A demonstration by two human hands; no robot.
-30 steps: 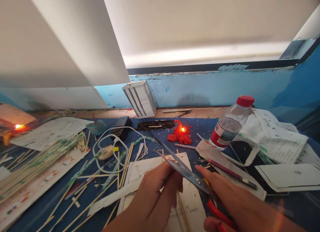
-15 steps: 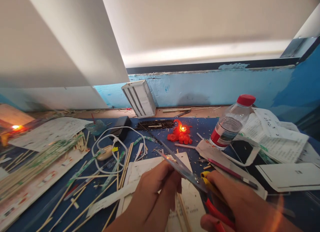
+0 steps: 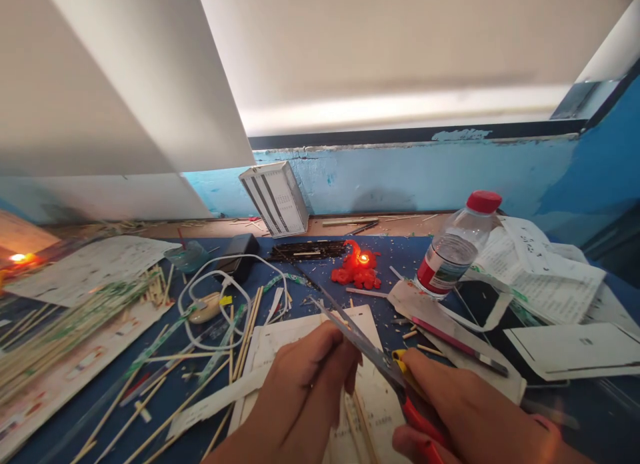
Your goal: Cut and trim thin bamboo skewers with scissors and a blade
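Note:
My right hand (image 3: 450,397) grips a pair of scissors (image 3: 370,352) with red and yellow handles. Their blades point up and to the left, slightly apart, passing close by the fingers of my left hand (image 3: 310,377). That left hand is closed in a pinch over a printed sheet of paper (image 3: 367,317); whatever lies between its fingers is hidden. A white paper strip (image 3: 215,404) runs out to the left from beside this hand. Thin wooden sticks (image 3: 363,424) lie on the sheet below the hands.
Beyond the hands a candle burns in red wax (image 3: 357,271), beside a pile of dark sticks (image 3: 310,250). A water bottle (image 3: 453,251) stands to the right. Leftward are a white cable (image 3: 187,317), loose sticks and a stick bundle (image 3: 100,317). A box (image 3: 275,201) leans by the wall.
The whole view has shifted slightly, with the bottle and papers a little further left. Both hands keep nearly the same pose, and the scissors stay in my right hand.

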